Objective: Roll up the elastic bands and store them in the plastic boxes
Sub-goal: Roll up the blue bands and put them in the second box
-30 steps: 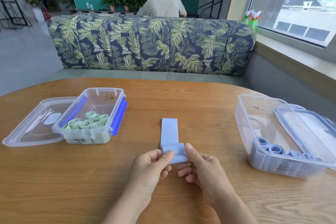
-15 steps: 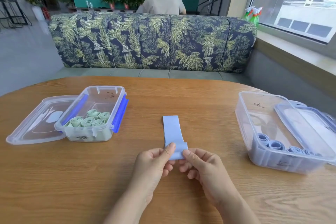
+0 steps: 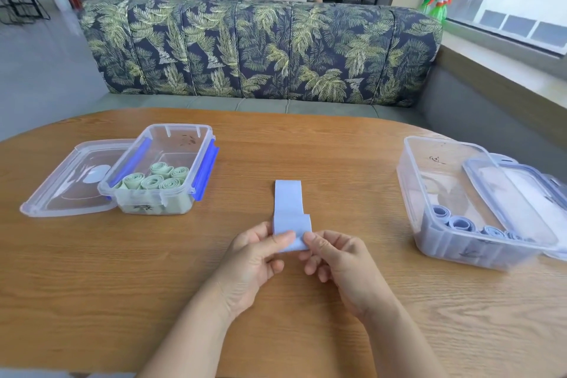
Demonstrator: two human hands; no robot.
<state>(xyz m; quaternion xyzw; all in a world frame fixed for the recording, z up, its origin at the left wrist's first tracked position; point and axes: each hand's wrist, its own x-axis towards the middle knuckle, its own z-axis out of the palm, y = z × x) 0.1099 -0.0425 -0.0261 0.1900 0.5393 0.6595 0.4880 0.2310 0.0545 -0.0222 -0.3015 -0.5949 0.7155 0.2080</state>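
Rolling a pale blue elastic band (image 3: 289, 209) on the wooden desk (image 3: 337, 163).
Left hand (image 3: 254, 258) and right hand (image 3: 337, 261) fingers pinch its rolled near end.

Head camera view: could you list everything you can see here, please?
blue elastic band: one, pale blue, table centre, near end rolled
left box: one, clear with blue clips, table left
green rolls: at least five, green, inside left box
left lid: one, clear, beside left box
right box: one, clear, table right
blue rolls: about four, blue, inside right box
right lid: one, clear, over right box's right side
table: one, wood, under everything
sofa: one, leaf print, behind table
spray bottles: few, green, window sill
left hand, right hand: pinching the band's rolled end
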